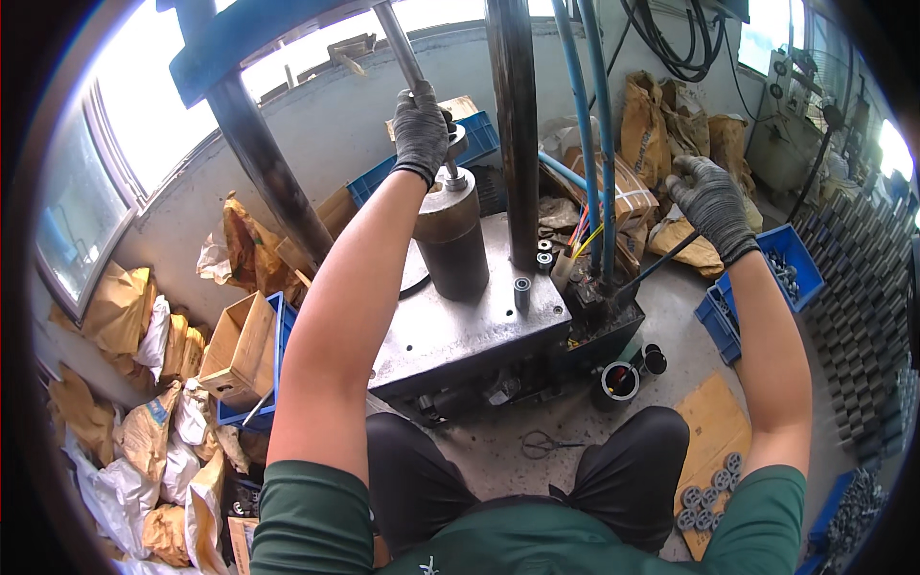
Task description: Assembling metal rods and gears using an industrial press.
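My left hand (422, 132), in a dark grey knitted glove, is wrapped round a slanting metal rod (401, 46). Right beside its fingers is a round metal collar (459, 144), just above an upright steel cylinder (453, 241) with a bright top band. The cylinder stands on the metal bed (422, 340) of a column-framed machine. My right hand (714, 206), also gloved, has its fingers curled at the upper end of a thin black lever (661, 262). The hand hides their contact. A small metal bushing (521, 293) stands on the bed's right part.
Dark columns (517, 134) and blue pipes (604, 144) rise behind the bed. Paper sacks (149, 426) and a cardboard box (240, 350) lie left. At right are blue bins (795, 268) of metal parts and stacked dark tubes (853, 287). Scissors (539, 444) lie on the floor.
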Tool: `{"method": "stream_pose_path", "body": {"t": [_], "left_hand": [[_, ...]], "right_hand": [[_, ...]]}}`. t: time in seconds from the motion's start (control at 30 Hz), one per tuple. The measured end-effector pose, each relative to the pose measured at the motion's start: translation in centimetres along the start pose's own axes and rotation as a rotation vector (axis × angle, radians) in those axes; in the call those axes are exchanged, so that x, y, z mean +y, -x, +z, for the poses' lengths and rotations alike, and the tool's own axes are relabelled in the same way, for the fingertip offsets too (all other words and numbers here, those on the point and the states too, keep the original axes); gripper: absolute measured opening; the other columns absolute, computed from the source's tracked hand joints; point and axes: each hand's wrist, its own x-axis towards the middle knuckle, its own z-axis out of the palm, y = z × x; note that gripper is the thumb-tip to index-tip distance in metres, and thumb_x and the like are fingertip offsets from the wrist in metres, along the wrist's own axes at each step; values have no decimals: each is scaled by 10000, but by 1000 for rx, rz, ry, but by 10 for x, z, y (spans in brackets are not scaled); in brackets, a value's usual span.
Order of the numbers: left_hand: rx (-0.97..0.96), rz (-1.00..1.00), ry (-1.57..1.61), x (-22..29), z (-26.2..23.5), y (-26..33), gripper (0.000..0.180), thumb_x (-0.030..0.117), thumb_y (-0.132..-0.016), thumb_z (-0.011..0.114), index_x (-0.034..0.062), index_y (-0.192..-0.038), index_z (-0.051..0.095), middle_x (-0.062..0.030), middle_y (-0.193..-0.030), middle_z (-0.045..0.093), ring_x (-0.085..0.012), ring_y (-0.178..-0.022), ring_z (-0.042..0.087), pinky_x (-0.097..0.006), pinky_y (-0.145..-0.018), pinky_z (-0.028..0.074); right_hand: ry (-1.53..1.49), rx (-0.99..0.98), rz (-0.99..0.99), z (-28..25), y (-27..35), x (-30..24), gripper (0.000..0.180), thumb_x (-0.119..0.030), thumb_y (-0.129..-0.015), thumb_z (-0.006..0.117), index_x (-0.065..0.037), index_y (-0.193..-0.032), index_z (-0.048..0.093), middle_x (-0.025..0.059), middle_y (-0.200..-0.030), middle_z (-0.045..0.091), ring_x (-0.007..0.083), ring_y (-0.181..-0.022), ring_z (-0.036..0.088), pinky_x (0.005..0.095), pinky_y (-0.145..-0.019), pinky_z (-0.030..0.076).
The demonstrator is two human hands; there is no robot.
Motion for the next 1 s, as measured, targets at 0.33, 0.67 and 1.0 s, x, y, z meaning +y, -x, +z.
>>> {"method": "stream_pose_path", "body": {"t": [0.33,0.67,1.0], "left_hand": [[-105,-9,-80,-1,8,-17,485,500,-1091,453,34,-1037,574,-60,-667,574,-162,-525,594,-329,-495,545],[-36,38,57,-6,2,-13,490,510,-1075,486,37,-983,568,-47,-671,570,-151,-524,588,-317,-485,537],[-24,68,-131,-4,4,-12,503,501,-1079,444,20,-1007,574,-75,-669,617,-170,-563,658,-331,-529,565]], "right_hand": [[-36,-11,-159,-35,81,-4,104,-119,-893,657,-36,-953,671,192,-964,697,391,-950,683,463,-850,550],[-68,-279,-144,-61,149,2,270,-20,-845,626,-11,-1105,701,202,-1064,710,387,-981,703,456,-868,572],[-7,-500,-311,-62,145,-2,348,-54,-816,629,-31,-1149,725,182,-976,726,380,-879,710,466,-806,574]]}}
